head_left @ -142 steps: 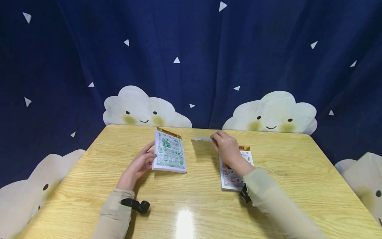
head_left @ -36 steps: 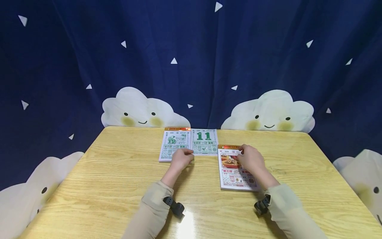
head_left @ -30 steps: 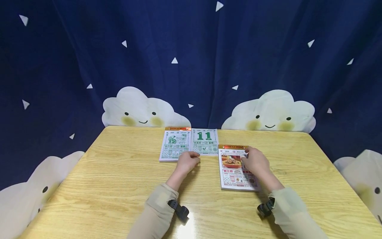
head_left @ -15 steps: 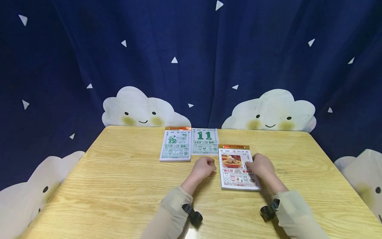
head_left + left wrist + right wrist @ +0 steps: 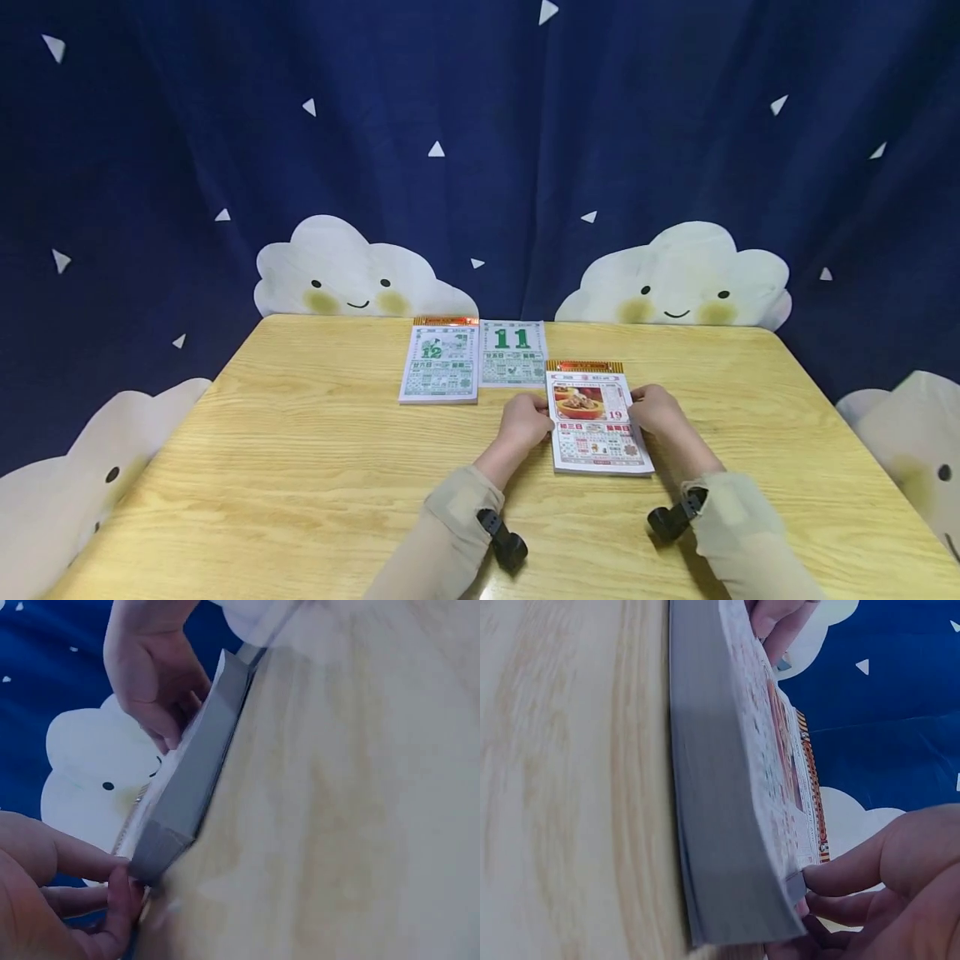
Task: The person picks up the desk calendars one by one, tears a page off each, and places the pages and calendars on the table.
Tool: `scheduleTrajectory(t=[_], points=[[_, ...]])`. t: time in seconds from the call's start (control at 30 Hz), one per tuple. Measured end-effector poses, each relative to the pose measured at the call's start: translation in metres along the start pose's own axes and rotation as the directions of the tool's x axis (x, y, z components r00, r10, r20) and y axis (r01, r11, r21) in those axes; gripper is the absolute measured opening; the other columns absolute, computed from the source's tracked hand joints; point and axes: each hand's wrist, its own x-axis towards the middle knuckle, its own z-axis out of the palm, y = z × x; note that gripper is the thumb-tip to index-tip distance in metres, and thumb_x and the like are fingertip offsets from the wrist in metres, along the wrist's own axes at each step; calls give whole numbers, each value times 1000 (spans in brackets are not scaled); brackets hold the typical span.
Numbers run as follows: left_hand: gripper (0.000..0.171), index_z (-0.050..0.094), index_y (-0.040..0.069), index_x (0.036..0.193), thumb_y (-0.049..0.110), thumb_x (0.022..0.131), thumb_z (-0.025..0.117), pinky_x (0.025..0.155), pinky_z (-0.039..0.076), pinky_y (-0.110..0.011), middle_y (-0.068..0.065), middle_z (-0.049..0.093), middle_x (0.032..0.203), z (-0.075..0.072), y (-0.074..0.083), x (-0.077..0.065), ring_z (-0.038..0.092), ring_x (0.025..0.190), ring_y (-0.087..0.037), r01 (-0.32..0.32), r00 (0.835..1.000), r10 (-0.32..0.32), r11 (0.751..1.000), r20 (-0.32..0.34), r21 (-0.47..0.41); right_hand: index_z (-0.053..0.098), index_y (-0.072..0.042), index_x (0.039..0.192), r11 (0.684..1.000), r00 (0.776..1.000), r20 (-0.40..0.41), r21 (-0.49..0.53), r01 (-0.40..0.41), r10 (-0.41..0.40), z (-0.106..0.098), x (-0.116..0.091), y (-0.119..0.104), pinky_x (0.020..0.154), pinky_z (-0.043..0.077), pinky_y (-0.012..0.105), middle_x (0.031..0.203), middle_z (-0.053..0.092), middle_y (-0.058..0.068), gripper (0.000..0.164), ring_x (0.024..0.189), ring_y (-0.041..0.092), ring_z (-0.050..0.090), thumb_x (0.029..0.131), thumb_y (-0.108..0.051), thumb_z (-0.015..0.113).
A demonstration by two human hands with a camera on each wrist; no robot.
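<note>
A thick tear-off calendar (image 5: pixel 600 446) with a red-printed 19 and a food picture lies in front of me, right of centre. My left hand (image 5: pixel 522 422) grips its left edge and my right hand (image 5: pixel 660 411) its right edge. Up close in the right wrist view, the right thumb (image 5: pixel 847 870) lies at the upper edge of the page block, with fingers lower down. The left wrist view shows the left thumb and fingers (image 5: pixel 116 907) pinching a corner of the block. Behind it lie a second calendar (image 5: pixel 441 367), green-printed 12, and a loose sheet (image 5: pixel 513 354) marked 11.
The wooden table (image 5: pixel 300 467) reaches back to a dark blue curtain (image 5: pixel 480 125) with cloud faces and white triangles. The loose sheet lies between the two calendars, close to the far edge. Each wrist carries a black camera (image 5: pixel 510 550).
The green calendar and loose sheet, held up earlier, now lie at the back. My left hand has moved right from them to the red calendar's left edge; my right hand slid down its right side.
</note>
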Motion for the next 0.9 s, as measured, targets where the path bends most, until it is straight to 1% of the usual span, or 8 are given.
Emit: scheduleTrajectory(t=[0.13, 0.23, 0.33, 0.4, 0.57, 0.73, 0.83, 0.9], points=[[36, 65, -4, 100, -13, 65, 61, 61, 47, -19, -8, 63, 81, 3, -4, 0, 54, 70, -11, -13, 1000, 11, 997, -18, -77, 49, 21, 110, 998, 999, 51, 65, -10, 7, -4, -3, -1, 74, 48, 35, 98, 55, 31, 41, 86, 31, 54, 74, 2, 47], [37, 63, -4, 100, -16, 64, 61, 63, 49, -20, -9, 62, 84, 3, -5, -2, 54, 72, -12, -19, 1000, 16, 988, -23, -153, 44, 23, 115, 991, 995, 96, 134, -28, 15, -8, -7, -2, 65, 49, 31, 97, 56, 31, 41, 76, 23, 57, 80, 2, 45], [40, 63, -4, 101, -17, 63, 59, 64, 49, -20, -10, 61, 86, 2, -6, -4, 54, 73, -12, -43, 999, 39, 982, -27, -184, 38, 23, 123, 973, 993, 112, 222, -57, 33, -8, -10, -1, 60, 49, 29, 101, 56, 30, 43, 69, 15, 56, 85, 2, 43], [42, 63, -3, 102, -16, 64, 59, 65, 49, -21, -10, 60, 90, 0, -6, -6, 54, 75, -13, -46, 999, 42, 978, -26, -203, 36, 20, 126, 958, 993, 109, 276, -74, 45, -8, -11, -1, 59, 48, 29, 101, 55, 27, 45, 67, 13, 55, 86, 2, 44], [40, 62, 0, 105, -15, 69, 57, 69, 51, -23, -9, 61, 94, -3, -10, -10, 57, 82, -15, -41, 999, 34, 964, -30, -264, 35, 14, 129, 927, 993, 108, 366, -81, 44, -9, -17, -2, 62, 50, 28, 97, 50, 18, 48, 70, 13, 54, 86, 0, 50], [38, 61, 0, 107, -14, 72, 57, 72, 53, -23, -9, 62, 95, -8, -13, -10, 61, 85, -16, -33, 999, 23, 946, -34, -324, 36, 10, 131, 908, 995, 97, 414, -66, 28, -9, -24, -6, 68, 53, 29, 100, 52, 16, 51, 76, 12, 58, 86, -3, 55], [42, 58, -3, 111, -16, 72, 56, 72, 53, -24, -12, 62, 98, -12, -15, -11, 62, 86, -18, -18, 1000, 10, 926, -24, -376, 37, 7, 132, 909, 997, 76, 414, -45, 15, -8, -25, -9, 70, 54, 32, 100, 56, 17, 52, 75, 11, 60, 85, -5, 57], [46, 55, -6, 116, -17, 71, 55, 73, 53, -25, -14, 60, 102, -16, -16, -11, 60, 88, -19, 1, 1000, -2, 904, -1, -427, 38, 8, 131, 902, 998, 64, 431, -18, -10, -7, -25, -11, 70, 54, 32, 100, 56, 19, 51, 76, 12, 60, 85, -5, 57]])
